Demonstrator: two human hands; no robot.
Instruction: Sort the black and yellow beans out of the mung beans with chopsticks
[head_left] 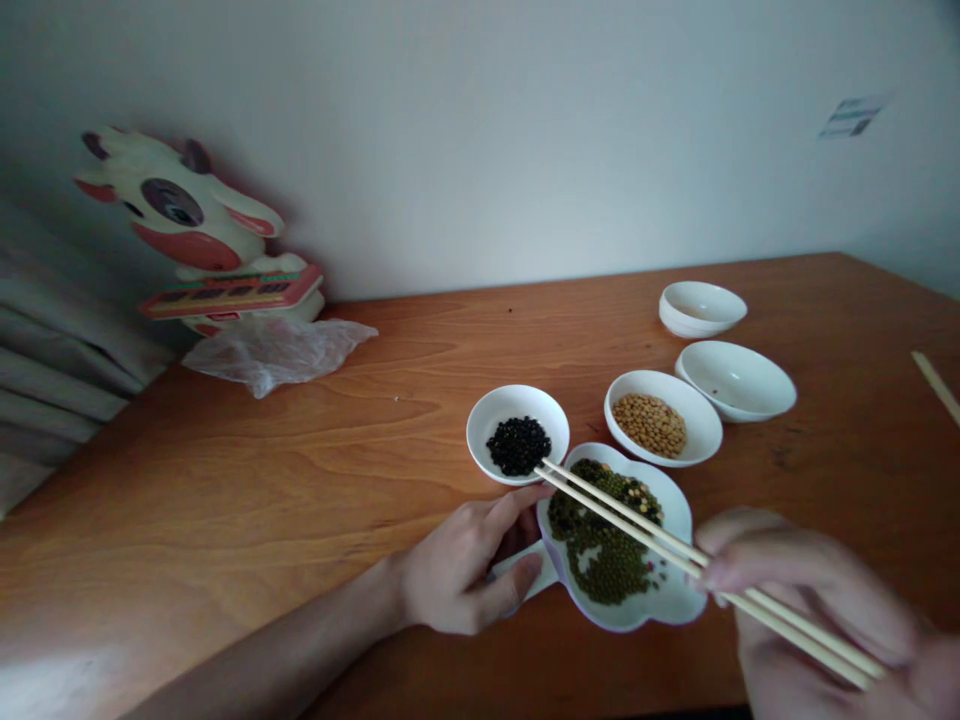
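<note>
- Brown wood fills most of my view: a table [247, 470], with everything I care about towards its near right
- The white lobed dish [679, 598] sits nearest me, its handle pointing left, a mix of mostly green beans [609, 570] inside
- My left hand [465, 572] closes around that handle, index fingertip by the dish's edge; it is the nearer hand to the black beans
- My right hand [814, 590], right of the dish, is curled narrow around a pair of chopsticks [622, 510]
- Just beyond the dish, the white bowl [516, 400] stands to the left, away and across from my right fingers
- The chopsticks' long axis slants over the dish, far-left, tips close together at that bowl's near-right rim
- Black beans [517, 447] lie in it, just past the tips; whether one is pinched there, I can't fairly tell from here
</note>
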